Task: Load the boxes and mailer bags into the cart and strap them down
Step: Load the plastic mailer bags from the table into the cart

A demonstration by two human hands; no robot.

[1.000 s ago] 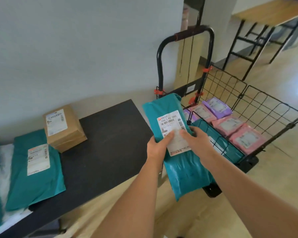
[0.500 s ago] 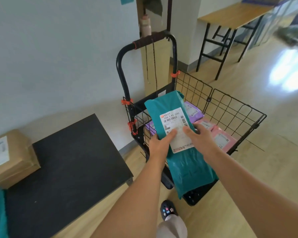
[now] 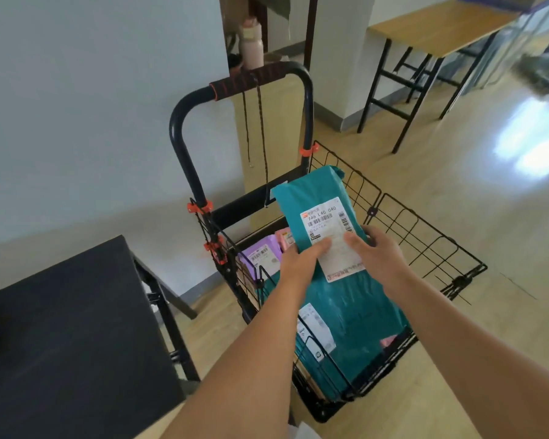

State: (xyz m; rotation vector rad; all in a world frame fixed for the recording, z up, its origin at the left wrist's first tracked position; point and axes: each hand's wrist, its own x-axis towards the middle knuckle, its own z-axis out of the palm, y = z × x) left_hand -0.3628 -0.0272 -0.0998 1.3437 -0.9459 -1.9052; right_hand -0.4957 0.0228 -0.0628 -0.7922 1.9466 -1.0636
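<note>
Head: teal mailer (image 3: 317,191) btwn L hand (image 3: 298,261), R hand (image 3: 381,252), over cart (image 3: 238,205).

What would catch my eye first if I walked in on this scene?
Most likely the teal mailer bag with its white label, gripped by the left hand and right hand in the middle of the view, over the black wire cart. Next comes the purple mailer lying in the cart at its handle end, then the black table at lower left.
</note>
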